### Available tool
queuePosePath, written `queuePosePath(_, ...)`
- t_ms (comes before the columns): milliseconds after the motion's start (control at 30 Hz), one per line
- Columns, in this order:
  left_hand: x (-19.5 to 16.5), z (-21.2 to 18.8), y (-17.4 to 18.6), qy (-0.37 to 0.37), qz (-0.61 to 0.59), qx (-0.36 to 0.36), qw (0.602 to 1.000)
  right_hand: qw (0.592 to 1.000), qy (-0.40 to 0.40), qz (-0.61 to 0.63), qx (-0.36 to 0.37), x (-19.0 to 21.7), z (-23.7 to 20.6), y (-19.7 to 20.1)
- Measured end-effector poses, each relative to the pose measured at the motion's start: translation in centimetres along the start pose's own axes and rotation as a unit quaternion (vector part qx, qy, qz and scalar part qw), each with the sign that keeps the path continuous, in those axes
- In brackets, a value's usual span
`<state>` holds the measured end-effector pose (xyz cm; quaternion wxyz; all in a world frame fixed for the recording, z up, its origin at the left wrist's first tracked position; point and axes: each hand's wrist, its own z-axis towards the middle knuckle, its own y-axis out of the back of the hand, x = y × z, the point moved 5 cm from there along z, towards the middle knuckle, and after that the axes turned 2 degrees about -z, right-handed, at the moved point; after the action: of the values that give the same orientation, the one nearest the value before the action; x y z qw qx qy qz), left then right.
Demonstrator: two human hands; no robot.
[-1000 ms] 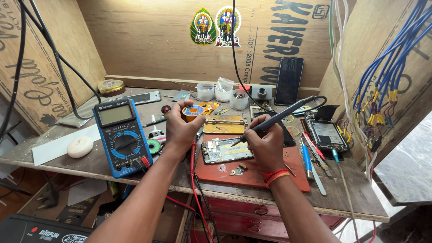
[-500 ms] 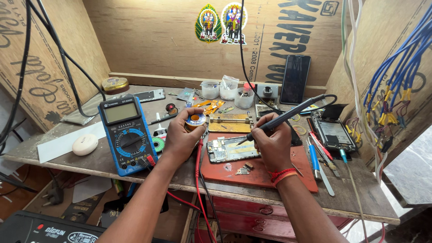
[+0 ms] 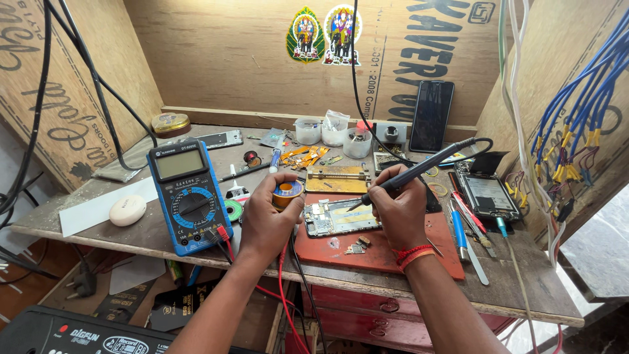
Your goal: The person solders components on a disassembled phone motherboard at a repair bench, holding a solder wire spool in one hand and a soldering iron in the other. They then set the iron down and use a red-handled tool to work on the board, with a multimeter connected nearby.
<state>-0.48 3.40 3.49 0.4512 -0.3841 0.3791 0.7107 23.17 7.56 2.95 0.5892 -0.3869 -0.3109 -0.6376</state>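
A phone circuit board [image 3: 341,217] is lying near the middle of the workbench, resting on the upper left part of a red work mat [image 3: 386,252]. The right hand [image 3: 398,211] is sitting at 3 o'clock from the board, fingers closing around a black soldering iron [image 3: 419,169] held like a pen, its tip slanting down onto the board's right end. The left hand [image 3: 267,216] is curling at 9 o'clock from the board, gripping a small solder wire spool [image 3: 287,193] between thumb and fingers, just beside the board's left edge. Small loose parts [image 3: 357,246] are lying on the mat at 6 o'clock from the board. A brass-coloured board holder [image 3: 337,179] is sitting at 12 o'clock, just behind it. A blue digital multimeter [image 3: 188,195] is lying further out at 9 o'clock, its red and black leads [image 3: 288,295] trailing down past the left wrist and over the bench edge. A white oval case [image 3: 128,210] is resting beyond the meter. An opened phone [image 3: 483,195] is lying at 3 o'clock past the right hand, with tweezers [image 3: 473,252] and a blue-handled tool [image 3: 458,226] between them. Clear plastic cups [image 3: 333,132] are standing far back at 12 o'clock, and a dark phone [image 3: 432,116] is leaning against the plywood wall [image 3: 229,59] at 1 o'clock
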Motion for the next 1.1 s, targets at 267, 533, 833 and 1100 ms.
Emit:
queuePosePath(267, -0.1, 0.4, 0.5, -0.073, 0.125, -0.023, 0.989, 1.000, -0.005, -0.007, 0.000, 0.0, 0.0, 0.0)
queuePosePath(533, 1.8, 2.8, 0.9, -0.118, 0.183, -0.039, 0.975, 1.000, -0.004, 0.004, 0.002, 0.0, 0.0, 0.0)
queuePosePath(833, 2.9, 3.0, 0.8, -0.051, 0.030, -0.054, 0.997, 1.000, -0.005, 0.014, 0.002, -0.1, 0.0, -0.1)
queuePosePath(1100, 2.7, 2.1, 0.0, -0.100, -0.031, 0.089, 0.991, 0.999, -0.013, 0.029, 0.003, -0.1, 0.1, -0.1)
